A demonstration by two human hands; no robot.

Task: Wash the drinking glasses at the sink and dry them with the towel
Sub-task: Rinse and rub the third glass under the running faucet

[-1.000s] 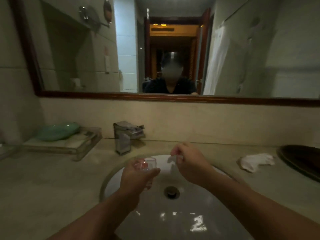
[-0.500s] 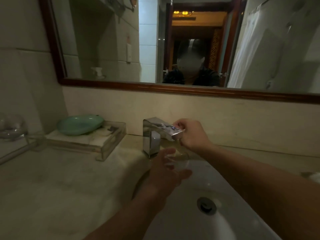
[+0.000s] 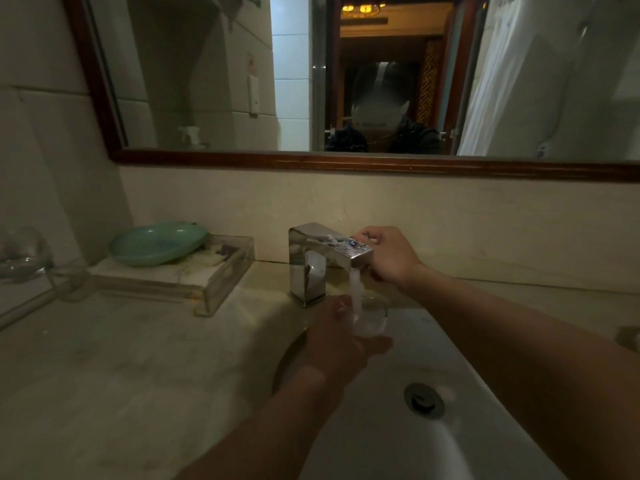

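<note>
My left hand (image 3: 337, 336) grips a small clear drinking glass (image 3: 372, 318) and holds it upright over the white sink (image 3: 460, 445), right under the spout. Water (image 3: 356, 289) runs from the chrome faucet (image 3: 318, 261) into the glass. My right hand (image 3: 389, 254) grips the far end of the faucet's flat lever, fingers curled over its top. More clear glasses (image 3: 20, 254) stand on a tray at the far left edge. The towel is outside the view.
A green dish (image 3: 157, 242) lies on a clear acrylic tray (image 3: 207, 275) left of the faucet. The drain (image 3: 423, 399) sits in the basin's middle. A framed mirror (image 3: 346, 162) spans the wall above the marble counter (image 3: 121, 375).
My right hand went from above the basin to the faucet lever, and water now runs. My left hand carried the glass up under the spout. The view shifted left, losing the towel.
</note>
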